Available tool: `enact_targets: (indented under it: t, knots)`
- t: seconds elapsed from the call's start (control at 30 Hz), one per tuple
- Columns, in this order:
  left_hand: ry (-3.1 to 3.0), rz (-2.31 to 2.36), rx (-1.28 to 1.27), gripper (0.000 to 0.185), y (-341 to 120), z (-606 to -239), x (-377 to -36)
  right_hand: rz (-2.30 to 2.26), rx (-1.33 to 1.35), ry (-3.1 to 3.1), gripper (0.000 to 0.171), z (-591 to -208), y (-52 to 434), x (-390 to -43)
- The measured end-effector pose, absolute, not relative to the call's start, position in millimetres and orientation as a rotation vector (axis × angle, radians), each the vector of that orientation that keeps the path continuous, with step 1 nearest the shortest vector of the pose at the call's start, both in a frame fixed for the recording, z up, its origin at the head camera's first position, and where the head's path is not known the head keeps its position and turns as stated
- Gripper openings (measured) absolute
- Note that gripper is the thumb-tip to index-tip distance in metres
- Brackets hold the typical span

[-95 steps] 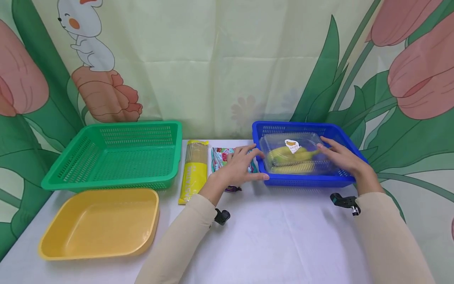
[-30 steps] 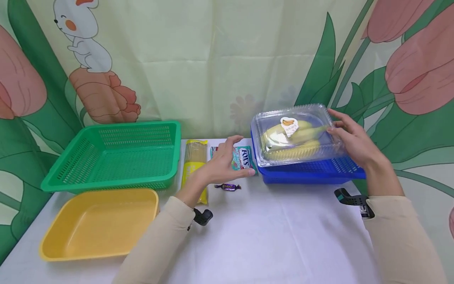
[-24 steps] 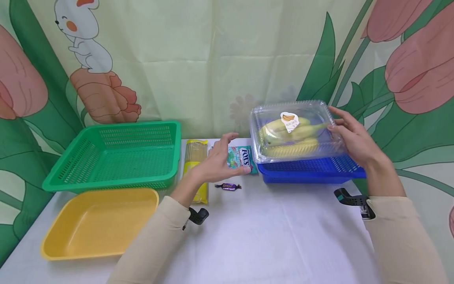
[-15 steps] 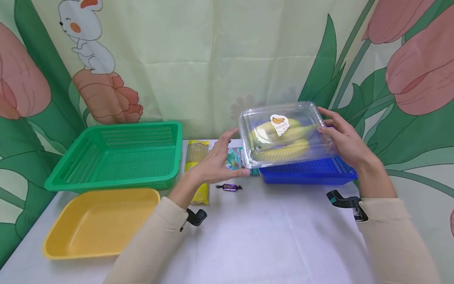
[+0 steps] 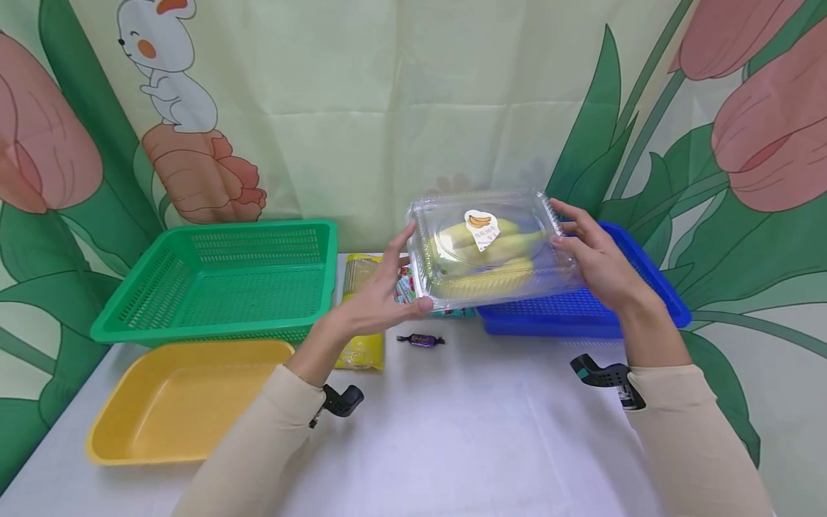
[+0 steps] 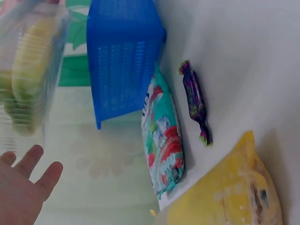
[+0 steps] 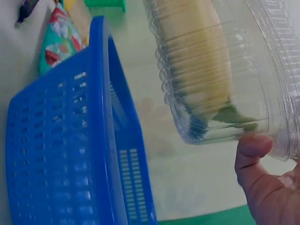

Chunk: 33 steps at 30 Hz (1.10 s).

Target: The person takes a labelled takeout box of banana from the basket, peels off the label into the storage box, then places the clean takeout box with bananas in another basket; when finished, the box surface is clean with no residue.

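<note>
My right hand (image 5: 601, 262) pinches the right end of a clear plastic clamshell box (image 5: 449, 215), its thumb in front of the end. Inside the box lie yellow-green bananas (image 5: 510, 251), and a white banana sticker (image 5: 482, 230) is on the lid. The box is held up in the air, slightly tilted, overlapping the left part of the blue basket (image 5: 549, 325) in the head view. At the box's left end my left hand (image 5: 375, 294) has its fingers and thumb spread, fingertips right at the edge. The left wrist view shows those fingertips close to the box.
A teal candy bag (image 6: 163, 136), a purple wrapped candy (image 5: 421, 340) and a yellow pasta pack (image 5: 362, 352) lie on the white table (image 5: 465, 431). Further left stand a green basket (image 5: 213, 332) and, in front of it, a yellow tray (image 5: 194, 402).
The right hand has lifted the banana box out of the blue basket and carried it left. The left hand has moved left, away from the basket, and now meets the box's left end.
</note>
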<state>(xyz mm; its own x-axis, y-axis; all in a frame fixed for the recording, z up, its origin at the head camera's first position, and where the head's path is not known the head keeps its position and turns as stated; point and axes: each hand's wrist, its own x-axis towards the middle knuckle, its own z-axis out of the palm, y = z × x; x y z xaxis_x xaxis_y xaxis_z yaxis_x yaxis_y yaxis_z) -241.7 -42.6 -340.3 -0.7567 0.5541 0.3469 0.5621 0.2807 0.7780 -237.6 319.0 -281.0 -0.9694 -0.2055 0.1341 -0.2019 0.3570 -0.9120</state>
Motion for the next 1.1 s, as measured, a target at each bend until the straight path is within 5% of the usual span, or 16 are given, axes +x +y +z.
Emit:
enact_targets:
  t: [0.33,0.73,1.1]
  knots:
    - [-2.609,-1.512,-1.049,0.088,-81.6,-335.6,-224.6,-1.577,-0.437,2.561,0.063,-291.7,285.8,-226.6]
    - [-2.630,-1.530,-1.029,0.085,-118.8,-335.3,-211.1,-1.519,-0.691,2.476,0.068,-309.6,270.2,-223.2]
    - [-2.735,-1.499,-1.017,0.097,-138.7,-328.9,-195.1,-1.681,-0.852,2.068,0.112,-319.8,268.1,-207.5]
